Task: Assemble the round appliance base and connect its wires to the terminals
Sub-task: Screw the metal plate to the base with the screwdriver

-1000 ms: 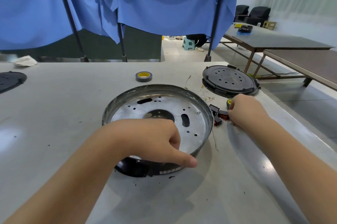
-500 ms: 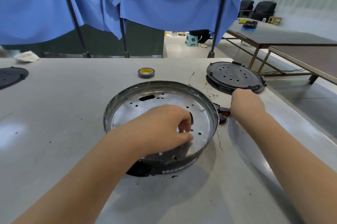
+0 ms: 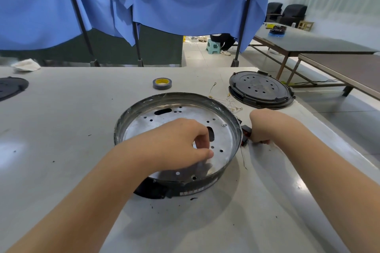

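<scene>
The grey table (image 3: 61, 129) is carrying the round metal base (image 3: 144, 121) at its centre, with a black perforated cover (image 3: 260, 89) lying at 2 o'clock from the base and a roll of tape (image 3: 162, 83) at 12 o'clock, both apart from it. The left hand (image 3: 176, 141) is reaching inside the base with fingers curled and thumb and fingertips meeting over the silver plate, but I cannot tell if it is pinching anything. The right hand (image 3: 265, 125) is resting at 3 o'clock just beside the rim, its fingers curling around the small black and red connector (image 3: 245, 132), while thin wires (image 3: 230, 101) are lying between base and cover.
</scene>
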`<control>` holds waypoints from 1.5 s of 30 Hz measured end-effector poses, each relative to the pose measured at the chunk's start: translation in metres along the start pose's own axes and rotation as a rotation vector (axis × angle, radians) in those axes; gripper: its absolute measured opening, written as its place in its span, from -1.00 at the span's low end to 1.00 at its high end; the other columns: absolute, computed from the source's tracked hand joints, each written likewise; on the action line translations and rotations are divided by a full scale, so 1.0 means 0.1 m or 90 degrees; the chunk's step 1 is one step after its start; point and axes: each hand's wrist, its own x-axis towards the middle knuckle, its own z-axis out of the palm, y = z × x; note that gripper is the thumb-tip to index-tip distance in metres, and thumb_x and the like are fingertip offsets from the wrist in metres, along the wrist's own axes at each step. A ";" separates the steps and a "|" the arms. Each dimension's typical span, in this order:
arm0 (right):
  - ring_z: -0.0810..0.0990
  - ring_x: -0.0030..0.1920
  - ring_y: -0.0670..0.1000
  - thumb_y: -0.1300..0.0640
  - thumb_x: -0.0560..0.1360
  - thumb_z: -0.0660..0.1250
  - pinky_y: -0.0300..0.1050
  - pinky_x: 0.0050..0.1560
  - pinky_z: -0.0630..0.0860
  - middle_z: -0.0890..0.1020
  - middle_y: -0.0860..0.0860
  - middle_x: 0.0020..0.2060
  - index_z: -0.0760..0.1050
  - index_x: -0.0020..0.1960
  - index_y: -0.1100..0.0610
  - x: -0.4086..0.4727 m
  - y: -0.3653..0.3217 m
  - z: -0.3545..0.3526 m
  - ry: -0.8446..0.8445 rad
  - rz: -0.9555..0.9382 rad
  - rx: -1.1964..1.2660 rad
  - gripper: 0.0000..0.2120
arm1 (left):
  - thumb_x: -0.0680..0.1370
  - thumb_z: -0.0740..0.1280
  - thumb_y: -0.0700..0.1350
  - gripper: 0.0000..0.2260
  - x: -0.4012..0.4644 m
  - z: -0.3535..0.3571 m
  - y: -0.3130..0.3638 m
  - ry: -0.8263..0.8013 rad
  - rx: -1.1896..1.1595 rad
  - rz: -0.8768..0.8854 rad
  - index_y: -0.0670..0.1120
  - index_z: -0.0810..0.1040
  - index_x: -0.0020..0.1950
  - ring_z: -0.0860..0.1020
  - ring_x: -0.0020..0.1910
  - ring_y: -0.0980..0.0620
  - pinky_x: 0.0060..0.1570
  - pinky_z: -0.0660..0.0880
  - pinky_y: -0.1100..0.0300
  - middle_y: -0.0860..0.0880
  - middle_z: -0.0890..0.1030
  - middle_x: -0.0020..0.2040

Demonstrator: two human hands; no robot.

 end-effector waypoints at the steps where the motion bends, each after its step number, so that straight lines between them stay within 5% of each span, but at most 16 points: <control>1: 0.55 -0.38 0.06 0.24 0.41 0.34 -0.17 -0.30 0.54 0.52 0.05 -0.42 0.33 -0.30 0.18 -0.02 0.00 0.00 -0.011 -0.004 0.004 -0.79 | 0.53 0.34 0.12 -0.88 0.00 -0.01 0.00 -0.001 -0.003 0.001 0.10 0.58 -0.05 0.52 -0.10 0.25 -0.17 0.42 0.37 0.20 0.58 -0.08; 6: 0.60 -0.47 0.06 0.24 0.39 0.36 -0.06 -0.24 0.67 0.65 0.11 -0.38 0.49 -0.25 0.24 -0.09 0.06 -0.01 -0.048 -0.004 0.087 -0.91 | 0.53 0.35 0.11 -0.88 0.01 -0.01 -0.04 0.000 -0.025 0.003 0.10 0.58 -0.07 0.53 -0.14 0.27 -0.26 0.36 0.40 0.19 0.60 -0.10; 11: 0.63 -0.47 -0.04 0.20 0.46 0.35 -0.20 -0.41 0.61 0.66 0.09 -0.33 0.53 -0.04 0.19 -0.24 0.14 -0.19 -0.026 -0.043 0.183 -0.91 | 0.48 0.42 0.10 -0.91 0.03 -0.04 -0.10 -0.015 -0.062 0.002 0.12 0.59 -0.12 0.58 -0.20 0.23 -0.28 0.49 0.34 0.18 0.61 -0.16; 15: 0.67 -0.43 -0.07 0.22 0.46 0.36 -0.22 -0.38 0.57 0.68 0.04 -0.35 0.50 -0.07 0.09 -0.47 0.13 -0.44 -0.005 -0.158 0.320 -0.92 | 0.44 0.47 0.08 -0.88 -0.01 -0.11 -0.14 -0.066 -0.075 -0.010 0.13 0.58 -0.09 0.63 -0.20 0.15 -0.15 0.61 0.17 0.19 0.64 -0.18; 19: 0.68 -0.37 -0.05 0.26 0.42 0.37 -0.27 -0.35 0.56 0.68 -0.02 -0.36 0.52 -0.06 0.05 -0.77 -0.06 -0.67 -0.025 -0.319 0.442 -0.84 | 0.40 0.49 0.09 -0.85 -0.05 -0.19 -0.17 -0.079 -0.030 -0.018 0.12 0.59 -0.11 0.59 -0.24 0.20 -0.12 0.57 0.19 0.19 0.63 -0.22; 24: 0.69 -0.32 -0.07 0.26 0.40 0.36 -0.13 -0.21 0.65 0.67 -0.04 -0.33 0.52 -0.07 0.02 -1.01 -0.50 -0.66 -0.085 -0.458 0.427 -0.82 | 0.34 0.52 0.15 -0.79 -0.08 -0.26 -0.21 -0.130 0.034 -0.048 0.11 0.59 -0.16 0.50 -0.38 0.25 -0.32 0.43 0.32 0.18 0.56 -0.34; 28: 0.61 -0.40 -0.15 0.24 0.38 0.36 -0.39 -0.41 0.45 0.62 -0.08 -0.34 0.50 -0.12 0.02 -1.02 -0.72 -0.51 -0.094 -0.480 0.361 -0.84 | 0.32 0.55 0.12 -0.76 -0.07 -0.25 -0.24 -0.187 0.040 -0.057 0.08 0.53 -0.28 0.47 -0.43 0.31 -0.41 0.35 0.44 0.27 0.51 -0.47; 32: 0.58 -0.35 -0.14 0.17 0.37 0.38 -0.22 -0.33 0.52 0.61 -0.09 -0.33 0.51 -0.18 -0.01 -0.99 -0.71 -0.43 -0.079 -0.465 0.310 -0.89 | 0.23 0.56 0.24 -0.69 -0.05 -0.25 -0.27 -0.190 0.066 -0.115 0.08 0.56 -0.29 0.46 -0.46 0.35 -0.34 0.35 0.33 0.27 0.53 -0.46; 38: 0.62 -0.30 -0.13 0.09 0.41 0.43 -0.20 -0.27 0.56 0.66 -0.12 -0.31 0.55 -0.24 -0.03 -1.01 -0.62 -0.46 -0.119 -0.463 0.289 -0.92 | 0.17 0.54 0.33 -0.62 -0.04 -0.25 -0.29 -0.197 0.076 -0.150 0.09 0.58 -0.27 0.49 -0.42 0.28 -0.32 0.36 0.29 0.24 0.56 -0.43; 45: 0.52 -0.38 -0.21 0.05 0.42 0.42 -0.42 -0.49 0.36 0.65 -0.09 -0.28 0.57 -0.23 -0.07 -1.02 -0.62 -0.44 -0.119 -0.462 0.270 -0.93 | 0.19 0.54 0.29 -0.65 -0.03 -0.25 -0.29 -0.214 0.055 -0.154 0.08 0.59 -0.27 0.49 -0.44 0.32 -0.31 0.35 0.29 0.21 0.59 -0.40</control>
